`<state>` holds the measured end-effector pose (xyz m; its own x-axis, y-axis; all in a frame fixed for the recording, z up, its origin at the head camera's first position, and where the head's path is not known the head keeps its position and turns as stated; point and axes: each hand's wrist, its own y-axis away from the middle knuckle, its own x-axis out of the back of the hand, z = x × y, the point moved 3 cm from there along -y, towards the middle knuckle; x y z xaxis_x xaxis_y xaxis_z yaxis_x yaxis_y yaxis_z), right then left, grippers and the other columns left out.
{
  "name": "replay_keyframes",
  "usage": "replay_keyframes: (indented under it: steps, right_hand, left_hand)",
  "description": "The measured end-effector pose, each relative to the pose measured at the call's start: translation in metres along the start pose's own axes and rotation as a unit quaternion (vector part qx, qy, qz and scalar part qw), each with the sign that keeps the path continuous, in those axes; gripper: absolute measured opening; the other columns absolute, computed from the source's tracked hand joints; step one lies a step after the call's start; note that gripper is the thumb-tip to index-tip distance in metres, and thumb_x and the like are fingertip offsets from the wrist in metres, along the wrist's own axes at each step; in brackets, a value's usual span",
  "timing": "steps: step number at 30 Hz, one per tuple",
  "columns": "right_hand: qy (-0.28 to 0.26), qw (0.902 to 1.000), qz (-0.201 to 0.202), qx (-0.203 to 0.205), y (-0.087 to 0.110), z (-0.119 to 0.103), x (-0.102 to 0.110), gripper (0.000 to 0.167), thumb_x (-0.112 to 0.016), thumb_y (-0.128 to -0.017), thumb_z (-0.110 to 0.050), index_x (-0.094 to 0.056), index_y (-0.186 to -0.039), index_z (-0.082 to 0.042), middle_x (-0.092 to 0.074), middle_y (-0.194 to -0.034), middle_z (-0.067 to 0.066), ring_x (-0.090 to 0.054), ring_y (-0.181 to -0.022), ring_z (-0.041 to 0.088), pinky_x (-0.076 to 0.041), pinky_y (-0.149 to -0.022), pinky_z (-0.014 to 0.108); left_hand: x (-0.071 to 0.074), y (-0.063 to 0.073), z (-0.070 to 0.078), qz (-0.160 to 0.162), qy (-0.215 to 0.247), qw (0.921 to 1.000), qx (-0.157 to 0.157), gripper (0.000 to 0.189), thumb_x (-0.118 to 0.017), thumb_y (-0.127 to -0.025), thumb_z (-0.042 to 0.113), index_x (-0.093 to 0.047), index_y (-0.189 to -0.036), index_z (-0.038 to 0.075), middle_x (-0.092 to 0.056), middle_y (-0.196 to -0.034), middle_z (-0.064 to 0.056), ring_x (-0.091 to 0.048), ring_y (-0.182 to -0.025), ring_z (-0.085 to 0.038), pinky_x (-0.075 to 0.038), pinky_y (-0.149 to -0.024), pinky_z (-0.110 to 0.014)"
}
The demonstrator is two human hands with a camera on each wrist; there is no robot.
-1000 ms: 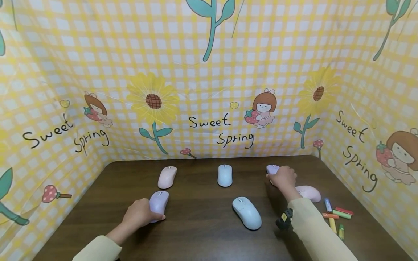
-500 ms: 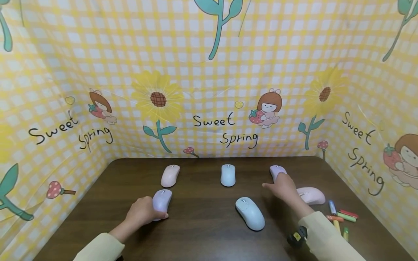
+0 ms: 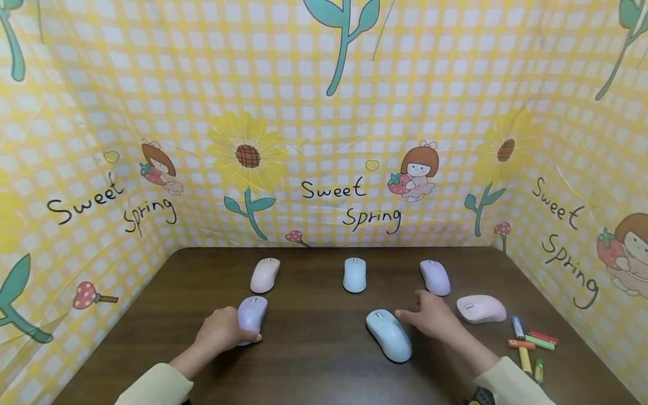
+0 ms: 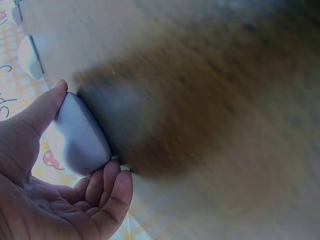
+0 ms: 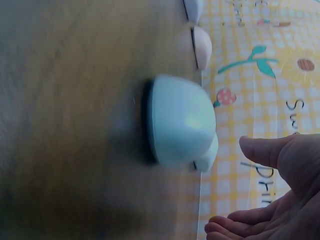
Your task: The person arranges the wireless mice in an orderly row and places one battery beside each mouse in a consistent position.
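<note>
My left hand [image 3: 217,331] holds a purple computer mouse [image 3: 253,313] on the left of the dark wooden table. In the left wrist view, its thumb is at one end of this mouse [image 4: 77,135] and its curled fingers at the other. The right hand [image 3: 431,318] is over the table, its thumb tip close by the front of a light-blue mouse [image 3: 390,337]. In the right wrist view, thumb and fingers [image 5: 250,215] stand apart with nothing between them. Just beyond that hand lies a second purple mouse [image 3: 434,277], tilted slightly leftward.
A pink mouse [image 3: 265,275] and another light-blue mouse [image 3: 355,275] stand along the back. At right, a second pink mouse [image 3: 481,309] lies sideways, near several small coloured batteries [image 3: 524,359]. Checked yellow cloth [image 3: 324,129] encloses the table's back and sides.
The right hand has let go of the back-right purple mouse and come back toward the front light-blue mouse. My left hand keeps its hold on the other purple mouse. The view has shifted slightly.
</note>
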<state>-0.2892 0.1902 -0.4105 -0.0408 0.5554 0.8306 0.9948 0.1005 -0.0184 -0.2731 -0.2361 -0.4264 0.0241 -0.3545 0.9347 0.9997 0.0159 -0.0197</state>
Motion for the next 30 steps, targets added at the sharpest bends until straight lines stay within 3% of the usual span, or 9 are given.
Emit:
replay_keyframes:
  steps: [10, 17, 20, 24, 30]
  right_hand:
    - [-0.008, 0.9985, -0.046, 0.029, 0.019, -0.012, -0.013, 0.066, -0.084, -0.075, -0.037, -0.059, -0.113, 0.011, -0.065, -0.098, 0.014, -0.062, -0.093, 0.030, -0.050, -0.079, 0.047]
    - [-0.015, 0.9973, -0.052, 0.050, 0.028, -0.017, -0.024, 0.047, -0.089, -0.068, -0.030, -0.061, -0.091, 0.000, -0.057, -0.076, 0.003, -0.052, -0.070, 0.017, -0.045, -0.063, 0.036]
    - [-0.011, 0.9974, -0.049, 0.051, 0.029, -0.018, -0.028, 0.052, -0.091, -0.064, -0.029, -0.062, -0.093, 0.002, -0.057, -0.075, 0.002, -0.051, -0.068, 0.017, -0.045, -0.063, 0.035]
    - [0.008, 0.9982, -0.046, 0.036, 0.029, -0.016, -0.031, 0.067, -0.093, -0.060, -0.031, -0.062, -0.106, 0.008, -0.062, -0.087, 0.007, -0.056, -0.077, 0.020, -0.047, -0.071, 0.040]
    - [0.026, 0.9980, -0.042, 0.039, 0.028, -0.017, -0.033, 0.075, -0.094, -0.058, -0.031, -0.060, -0.109, 0.012, -0.064, -0.094, 0.013, -0.058, -0.083, 0.025, -0.048, -0.077, 0.045]
  left_hand:
    - [0.001, 0.000, 0.001, -0.003, 0.000, 1.0000, 0.002, 0.058, -0.089, -0.059, 0.046, -0.059, -0.077, 0.000, -0.054, -0.066, -0.006, -0.051, -0.058, -0.022, -0.043, -0.051, -0.038]
    - [0.000, 0.000, 0.000, -0.005, -0.003, 1.0000, 0.003, 0.057, -0.089, -0.059, 0.045, -0.059, -0.077, 0.000, -0.054, -0.066, -0.006, -0.051, -0.058, -0.022, -0.042, -0.051, -0.038]
    - [0.000, 0.000, 0.000, -0.003, -0.005, 1.0000, 0.002, 0.058, -0.089, -0.059, 0.046, -0.059, -0.076, 0.000, -0.054, -0.066, -0.006, -0.052, -0.058, -0.022, -0.043, -0.052, -0.039]
    - [0.000, 0.000, 0.001, -0.007, -0.004, 1.0000, 0.004, 0.058, -0.089, -0.059, 0.046, -0.059, -0.077, 0.000, -0.054, -0.066, -0.006, -0.052, -0.058, -0.022, -0.043, -0.052, -0.038]
    - [0.001, 0.000, 0.001, -0.012, -0.003, 0.9999, 0.011, 0.058, -0.089, -0.060, 0.046, -0.059, -0.078, -0.001, -0.054, -0.067, -0.007, -0.052, -0.059, -0.022, -0.043, -0.052, -0.038]
